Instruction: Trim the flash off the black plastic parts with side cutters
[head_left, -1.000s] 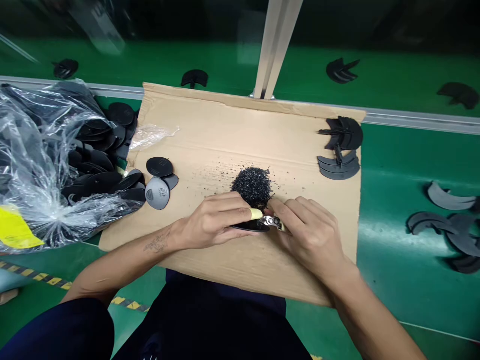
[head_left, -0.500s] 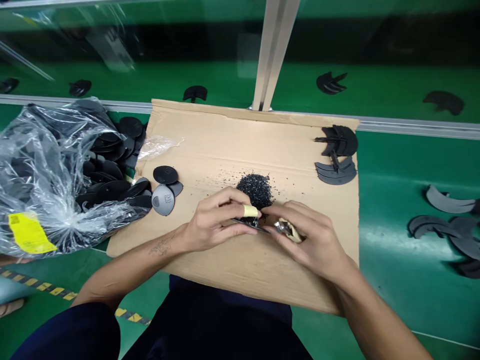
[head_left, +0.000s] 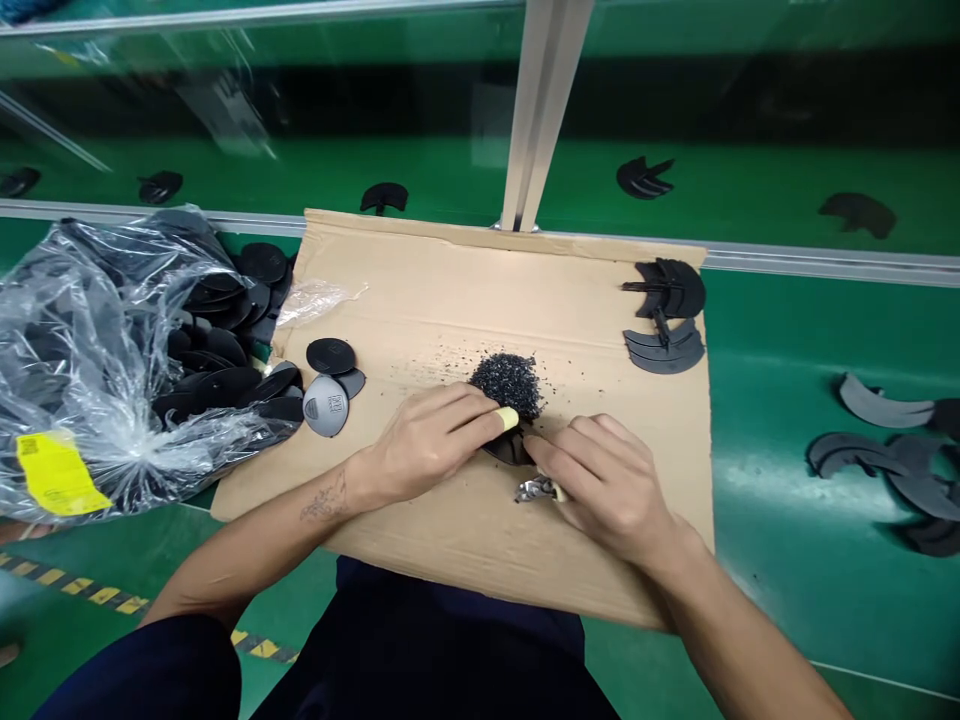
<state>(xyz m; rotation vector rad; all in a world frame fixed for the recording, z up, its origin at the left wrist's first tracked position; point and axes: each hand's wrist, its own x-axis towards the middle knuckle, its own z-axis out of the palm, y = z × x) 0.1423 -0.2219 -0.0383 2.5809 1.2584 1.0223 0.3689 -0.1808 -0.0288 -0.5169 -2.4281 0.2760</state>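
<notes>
My left hand (head_left: 431,440) is closed on the edge of a black plastic piece (head_left: 508,447), whose far side is partly hidden by my fingers. Pale yellow tape is wrapped around one of its fingertips. My right hand (head_left: 607,480) curls around a fluted metal bit (head_left: 535,489) with a pale yellow wrapping; the bit points left, below the piece. The right forefinger reaches to the piece's right edge. Right behind both hands lies a heap of black plastic shavings (head_left: 508,382) on the cardboard sheet (head_left: 420,540).
Left of the cardboard, a clear plastic bag (head_left: 97,350) holds many black discs. A few loose oval discs (head_left: 327,405) lie near it. Curved black pieces (head_left: 666,315) are stacked at the cardboard's right, and more curved pieces (head_left: 892,455) rest on the green surface. A metal post (head_left: 544,110) rises behind.
The black piece has been tipped lower, against the cardboard. My right hand has turned, so the metal bit now sits lower and points left; the right forefinger extends to the piece.
</notes>
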